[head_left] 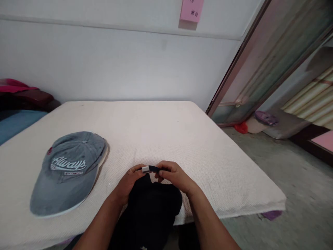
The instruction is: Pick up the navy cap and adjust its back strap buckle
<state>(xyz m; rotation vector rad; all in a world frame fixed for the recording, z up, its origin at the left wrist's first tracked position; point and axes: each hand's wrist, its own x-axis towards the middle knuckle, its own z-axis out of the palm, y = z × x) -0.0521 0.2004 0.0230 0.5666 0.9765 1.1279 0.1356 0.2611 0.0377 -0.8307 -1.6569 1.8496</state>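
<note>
Surface: a desk [161, 132] covered in a cream, waffle-textured cloth, pushed against a pale wall.
Black cap: a dark, soft fabric cap [153, 208] sits at the middle of the desk's near edge, its body hanging partly over that edge toward the person.
Strap: here's the action, a thin black strap [154, 168] with a small silvery metal buckle [145, 169] is lifted just above the cap's back, stretched between both hands.
Left hand: the left hand [130, 180] has its fingers closed on the buckle end, thumb and forefinger pinching right at the metal.
Right hand: the right hand [174, 177] has its fingers curled shut on the other end of the strap, knuckles up, touching the cap's top.
Progress: the strap is in hand and looks threaded up to the buckle, but whether it is already pulled through I can't say, as the fingers hide that spot; I'd judge the adjustment as mid-way, with the cap not yet set down finished.
Grey cap: a washed blue-grey denim baseball cap [69, 170] with white stitched script lies flat near the left edge of the desk, brim toward the near-left corner, well apart from both hands and untouched.
Left background: red and blue fabric [15, 104] is piled beyond the far-left corner.
Wall: a pink paper note [191, 10] is stuck high above the far edge.
Right side: a glazed sliding door [273, 52] stands open past the right edge, bare grey floor [286, 180] below it.
</note>
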